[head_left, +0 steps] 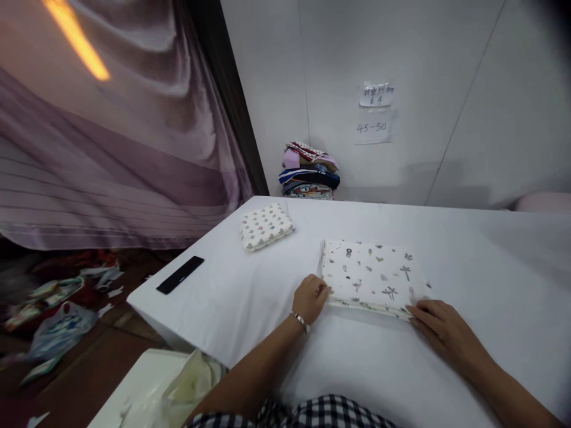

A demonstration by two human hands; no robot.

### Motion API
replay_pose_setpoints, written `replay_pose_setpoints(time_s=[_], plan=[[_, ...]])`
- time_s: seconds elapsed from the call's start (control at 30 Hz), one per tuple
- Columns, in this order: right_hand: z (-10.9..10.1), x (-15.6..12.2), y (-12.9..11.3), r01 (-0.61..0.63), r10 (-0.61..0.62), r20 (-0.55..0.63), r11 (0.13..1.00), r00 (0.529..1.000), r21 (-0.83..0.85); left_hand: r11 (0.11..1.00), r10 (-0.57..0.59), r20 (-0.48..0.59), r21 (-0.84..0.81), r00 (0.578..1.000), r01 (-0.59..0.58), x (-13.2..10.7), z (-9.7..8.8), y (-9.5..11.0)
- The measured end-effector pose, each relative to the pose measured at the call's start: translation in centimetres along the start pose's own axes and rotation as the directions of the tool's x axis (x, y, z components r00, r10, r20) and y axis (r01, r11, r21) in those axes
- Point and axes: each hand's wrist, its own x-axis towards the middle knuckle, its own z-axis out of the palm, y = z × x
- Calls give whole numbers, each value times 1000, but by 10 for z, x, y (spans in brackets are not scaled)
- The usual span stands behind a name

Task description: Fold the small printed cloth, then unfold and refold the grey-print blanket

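Observation:
A white folded cloth with small grey and green palm and plant prints lies flat on the white-covered table. My left hand, with a silver bracelet at the wrist, has its fingers curled and pinches the cloth's near left corner. At the near right corner, my right hand grips the edge between thumb and fingers; its fingertips are partly hidden. Farther back on the left rests a smaller folded cloth with rows of grey prints, which neither hand touches.
A black phone-like slab lies near the table's left edge. Behind the table is a stack of folded clothes against the wall, below paper notes. A purple curtain hangs at left; plastic bags litter the floor.

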Motion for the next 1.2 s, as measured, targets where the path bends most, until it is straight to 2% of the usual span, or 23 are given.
replay_pose_setpoints(time_s=[0.07,0.17,0.33,0.43,0.57,0.63,0.73,0.87,0.93,1.0,1.03,1.07,1.13,1.2], plan=[[1,-2,0,3,-3,1,1000,1000,-12,994,-110,-16,-27,994,109,2,3,-2],[2,-6,1,16,-16,0,1000,1000,-24,972,-227,18,-55,974,227,3,7,-6],[6,-12,7,27,-27,-10,999,1000,-32,911,-399,89,-77,913,405,8,9,-11],[8,-12,6,47,-47,-3,997,999,-54,881,-459,105,-78,882,468,13,7,-11],[10,-13,5,43,-45,-15,991,999,-126,891,-446,147,-23,883,453,19,4,-8],[8,-14,12,51,-52,3,985,999,-167,894,-445,164,18,880,449,19,5,-2],[1,-13,38,49,-46,16,968,999,-244,893,-442,230,22,867,450,13,13,13],[-9,-4,75,-50,41,-33,952,999,-301,927,-339,351,-35,873,374,-1,31,33],[-9,1,80,-77,62,-57,948,996,-308,909,-332,420,-97,845,406,-3,36,33],[-7,5,69,-79,56,-88,952,995,-296,864,-353,487,-159,799,478,2,34,25],[-5,7,59,-71,47,-92,960,995,-271,849,-365,489,-175,792,499,7,32,18],[-4,9,46,-58,38,-90,970,995,-234,848,-376,460,-179,804,499,15,28,10],[-1,17,13,-24,15,-68,990,998,-138,885,-390,297,-140,871,444,33,22,-8],[2,29,-21,19,-23,-50,997,998,-74,925,-351,142,-103,926,366,55,18,-23]])
